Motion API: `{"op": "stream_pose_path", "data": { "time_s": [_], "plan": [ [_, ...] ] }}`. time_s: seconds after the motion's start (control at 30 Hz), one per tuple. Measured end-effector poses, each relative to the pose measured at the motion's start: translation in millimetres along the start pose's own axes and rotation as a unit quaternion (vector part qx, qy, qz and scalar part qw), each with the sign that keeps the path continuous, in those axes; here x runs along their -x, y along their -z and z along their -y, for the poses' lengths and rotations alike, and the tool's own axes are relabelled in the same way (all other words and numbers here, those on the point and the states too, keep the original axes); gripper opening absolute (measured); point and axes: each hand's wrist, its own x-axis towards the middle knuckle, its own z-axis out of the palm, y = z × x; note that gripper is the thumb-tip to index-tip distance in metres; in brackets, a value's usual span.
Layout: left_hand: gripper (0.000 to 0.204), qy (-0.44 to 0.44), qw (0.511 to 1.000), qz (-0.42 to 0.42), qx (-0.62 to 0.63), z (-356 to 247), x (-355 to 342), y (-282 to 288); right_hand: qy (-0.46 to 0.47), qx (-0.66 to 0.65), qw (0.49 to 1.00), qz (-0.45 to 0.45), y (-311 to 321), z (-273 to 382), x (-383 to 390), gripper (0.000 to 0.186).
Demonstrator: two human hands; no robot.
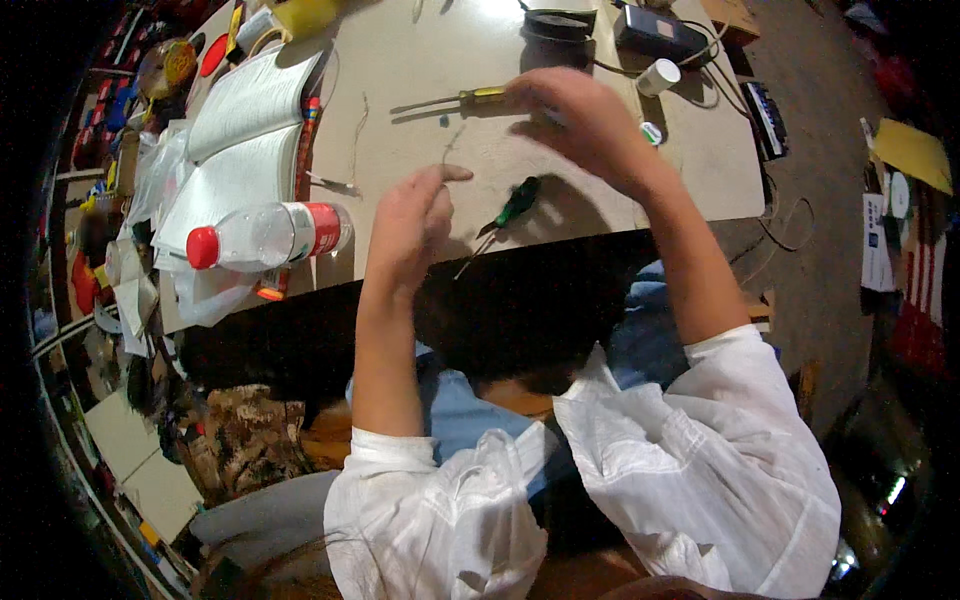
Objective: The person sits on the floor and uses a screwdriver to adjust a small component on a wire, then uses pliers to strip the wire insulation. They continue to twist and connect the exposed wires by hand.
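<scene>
My right hand (575, 120) is over the table with its fingers at the handle end of a yellow-handled screwdriver (484, 95). That end is hidden under the fingers, which are slightly blurred, so I cannot tell if they grip it. Its metal shaft points left. My left hand (408, 225) hovers above the front edge, index finger stretched to the right and the other fingers loosely bent. A thin wire-like strand (455, 145) shows just beyond its fingertips. Between my hands, a screwdriver with a dark green handle (517, 203) lies slanted, its shaft reaching past the table edge.
A clear plastic bottle with a red cap (265, 236) lies left of my left hand, near an open book (240, 110). Rightward stand a white cylinder (658, 77), a round green-and-white item (651, 133) and a black power adapter (660, 32) with cables. The table's front edge (600, 236) is close.
</scene>
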Motion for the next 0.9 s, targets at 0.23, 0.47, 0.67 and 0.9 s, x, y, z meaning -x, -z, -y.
{"op": "stream_pose_path", "data": {
  "time_s": [0.23,0.47,0.67,0.9],
  "plan": [
    [0.034,-0.031,0.991,-0.04,0.121,-7,-1,15,-0.147,0.205,0.962,0.105,41,-23,49,0.03],
    [0.034,-0.049,0.983,-0.007,0.179,-1,-5,19,-0.139,0.19,0.958,0.162,31,-9,62,0.028],
    [0.033,-0.04,0.981,-0.012,0.188,-1,-11,12,-0.107,0.197,0.96,0.166,29,-14,63,0.027],
    [0.032,-0.085,0.991,-0.088,0.046,4,-10,6,-0.211,-0.009,0.963,0.169,32,-5,65,0.025]
  ]
}}
